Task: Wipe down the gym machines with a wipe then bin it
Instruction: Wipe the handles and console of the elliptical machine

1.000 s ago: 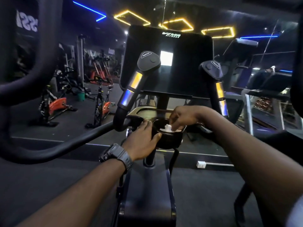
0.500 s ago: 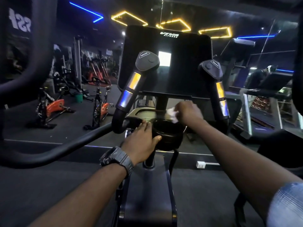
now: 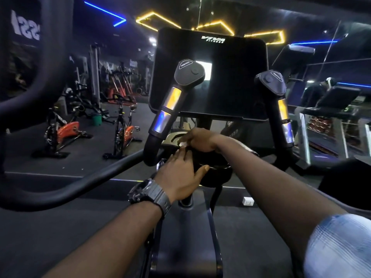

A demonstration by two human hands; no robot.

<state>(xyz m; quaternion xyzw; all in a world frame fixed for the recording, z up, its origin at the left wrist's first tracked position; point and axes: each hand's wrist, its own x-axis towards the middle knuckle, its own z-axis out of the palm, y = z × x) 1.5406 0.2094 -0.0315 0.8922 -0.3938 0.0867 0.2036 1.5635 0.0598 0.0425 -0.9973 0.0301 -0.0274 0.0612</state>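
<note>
A black cardio machine with a dark console (image 3: 210,77) and two upright handles stands right in front of me. Below the console hangs a round black cup holder (image 3: 216,173). My left hand (image 3: 180,171), with a watch on its wrist, rests flat against the holder's left side with its fingers apart. My right hand (image 3: 198,141) is closed on a small white wipe (image 3: 183,144) and presses it onto the tray at the holder's far left rim. Most of the wipe is hidden under the fingers.
A thick black curved bar (image 3: 66,189) sweeps across the left. Orange spin bikes (image 3: 66,131) and a green bucket (image 3: 96,119) stand on the dark floor at left. A treadmill (image 3: 331,125) is at right. A white socket box (image 3: 248,201) lies on the floor.
My right hand lifted the wipe out of the cup holder, went up toward the console base, then moved left and down onto the tray at the rim. My left hand stayed put.
</note>
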